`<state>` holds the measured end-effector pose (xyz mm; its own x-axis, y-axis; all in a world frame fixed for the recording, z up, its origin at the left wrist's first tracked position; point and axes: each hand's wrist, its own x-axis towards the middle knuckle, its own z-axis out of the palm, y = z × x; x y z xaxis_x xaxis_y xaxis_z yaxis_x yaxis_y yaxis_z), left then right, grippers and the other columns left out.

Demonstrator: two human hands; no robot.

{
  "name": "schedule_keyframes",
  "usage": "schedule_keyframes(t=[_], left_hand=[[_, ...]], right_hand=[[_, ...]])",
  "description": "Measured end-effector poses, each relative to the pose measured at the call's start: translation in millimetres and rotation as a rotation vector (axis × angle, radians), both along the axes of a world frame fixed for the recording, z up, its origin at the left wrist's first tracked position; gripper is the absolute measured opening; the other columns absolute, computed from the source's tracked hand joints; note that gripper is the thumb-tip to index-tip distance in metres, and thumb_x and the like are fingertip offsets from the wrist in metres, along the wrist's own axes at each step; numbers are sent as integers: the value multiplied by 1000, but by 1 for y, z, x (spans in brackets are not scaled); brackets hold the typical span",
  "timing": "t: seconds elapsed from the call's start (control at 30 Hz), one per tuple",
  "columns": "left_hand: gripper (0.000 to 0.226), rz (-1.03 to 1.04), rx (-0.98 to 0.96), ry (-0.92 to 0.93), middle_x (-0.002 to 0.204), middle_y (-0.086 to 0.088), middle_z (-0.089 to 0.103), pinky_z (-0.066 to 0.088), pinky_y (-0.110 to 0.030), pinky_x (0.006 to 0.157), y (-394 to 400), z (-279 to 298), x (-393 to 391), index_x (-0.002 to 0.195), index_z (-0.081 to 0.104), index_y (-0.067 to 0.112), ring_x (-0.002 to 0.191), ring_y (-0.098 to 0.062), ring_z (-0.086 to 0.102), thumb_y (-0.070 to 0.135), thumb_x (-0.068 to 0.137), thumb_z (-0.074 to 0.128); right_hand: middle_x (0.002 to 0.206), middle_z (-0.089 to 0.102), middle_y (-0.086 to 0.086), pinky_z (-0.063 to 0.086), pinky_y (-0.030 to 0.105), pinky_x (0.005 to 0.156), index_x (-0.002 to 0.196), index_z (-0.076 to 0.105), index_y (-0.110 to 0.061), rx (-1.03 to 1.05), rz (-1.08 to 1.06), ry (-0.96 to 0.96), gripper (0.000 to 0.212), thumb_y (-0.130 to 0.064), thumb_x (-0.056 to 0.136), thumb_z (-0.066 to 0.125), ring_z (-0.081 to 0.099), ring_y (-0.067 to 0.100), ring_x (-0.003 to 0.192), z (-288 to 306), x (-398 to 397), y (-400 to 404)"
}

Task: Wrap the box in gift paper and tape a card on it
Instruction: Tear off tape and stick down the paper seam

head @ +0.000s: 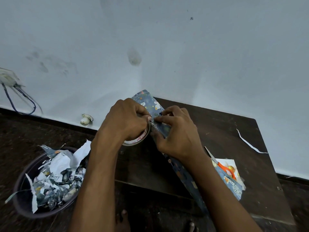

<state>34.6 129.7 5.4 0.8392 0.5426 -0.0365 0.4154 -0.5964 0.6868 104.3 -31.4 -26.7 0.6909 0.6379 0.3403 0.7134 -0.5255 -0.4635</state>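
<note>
Paper-wrapped box (pixel 151 104): blue printed gift paper over a long, narrow box lying slantwise on the dark wooden table (pixel 234 131), its far end close to the wall, its near length running under your right forearm.
Handling, judged: likely light and stiff along its length; the paper skin looks thin, smooth and easy to tear or crease, so press on flat faces and edges rather than pull at loose flaps.
Where to hold: steady it from above beside the seam, flat on the paper.
Tape roll (pixel 137 139): brownish roll just beside the box's left edge; stiff ring, sticky strip that will likely cling to your fingers if it slackens.
Left hand (pixel 123 119): fingers curled round the tape roll, thumb and fingertips pinched at the box's left edge; whether they hold a free end of tape you cannot tell.
Right hand (pixel 177 131): fingers bent, tips pressing the paper on top of the box, thumb along its left side.
Relation: both sets of fingertips meet at one spot on the box, nearly touching.
Card (pixel 225 164): well to the right, under orange-handled scissors (pixel 224 169) with a paper offcut; not yet on the box.
Bin (pixel 23 190): paper scraps, left of the table.
</note>
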Motion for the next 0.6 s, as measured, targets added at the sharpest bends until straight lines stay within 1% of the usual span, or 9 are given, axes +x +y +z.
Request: schedule_keyframes(t=[0.1,0.17,0.23,0.3,0.47,0.53,0.6], left_hand=[[9,7,-7,-24,88,7,76,52,-28,84,-3,0,0,82,80,33,96,-11,67,27,86,75],[8,7,13,-34,96,5,77,50,-27,83,-5,0,0,86,81,33,97,-12,67,28,85,76],[9,12,54,-21,99,5,76,46,-25,78,-6,-2,0,90,81,35,95,-14,66,30,84,77],[10,23,58,-19,99,5,76,43,-25,76,-5,-3,0,92,81,35,95,-15,66,31,84,77],[12,28,24,-30,95,5,77,47,-26,78,-6,-7,2,96,82,32,94,-14,67,32,84,77],[13,35,8,-44,96,6,77,47,-25,78,-6,-9,2,96,82,32,94,-13,67,32,84,78],[9,67,-4,-60,93,7,77,46,-24,76,-7,-11,3,92,82,34,92,-12,67,35,84,78]], right_hand=[[115,62,-4,39,30,69,112,79,-26,12,-61,0,36,-37,78,76,51,18,112,0,-1,3],[118,62,-4,38,31,72,115,78,-25,15,-103,18,37,-38,79,77,51,18,115,-1,-1,4],[120,61,-4,40,31,73,116,78,-25,23,-143,36,39,-39,80,77,50,18,115,-1,0,5],[120,61,-4,43,33,73,116,78,-26,27,-163,40,39,-40,80,77,51,18,114,-1,1,5],[117,63,-6,37,31,71,114,79,-25,51,-209,37,38,-41,79,80,53,17,111,-4,1,8],[116,65,-5,40,31,71,112,79,-24,70,-215,37,36,-38,78,80,56,18,108,-5,1,9],[114,67,-5,46,32,73,110,80,-24,92,-216,41,36,-36,77,80,60,19,106,-6,2,9]])
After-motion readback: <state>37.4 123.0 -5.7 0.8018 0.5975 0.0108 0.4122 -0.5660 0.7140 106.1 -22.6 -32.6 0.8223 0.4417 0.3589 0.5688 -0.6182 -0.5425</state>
